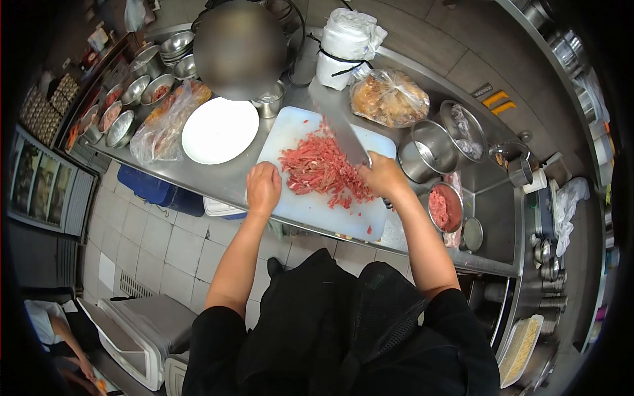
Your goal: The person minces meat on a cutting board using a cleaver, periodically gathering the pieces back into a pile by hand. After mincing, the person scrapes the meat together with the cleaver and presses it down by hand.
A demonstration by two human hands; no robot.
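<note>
A heap of chopped red meat [317, 165] lies on the white cutting board [300, 208], with small bits scattered around it. My right hand [383, 175] is closed round the handle of a cleaver [345, 135], whose blade is over the upper right part of the meat and slightly blurred. At the board's left edge rests my left hand [263, 185], its fingers curled together; whether anything is under them is hidden. A white plate [220, 131] lies left of the board.
Metal pots [428, 150] and a bowl of minced meat [444, 208] stand to the right. Behind the board is a bagged food item [388, 99]. Bowls and a plastic bag [165, 132] are at left. A co-worker's arm [71, 340] shows at lower left.
</note>
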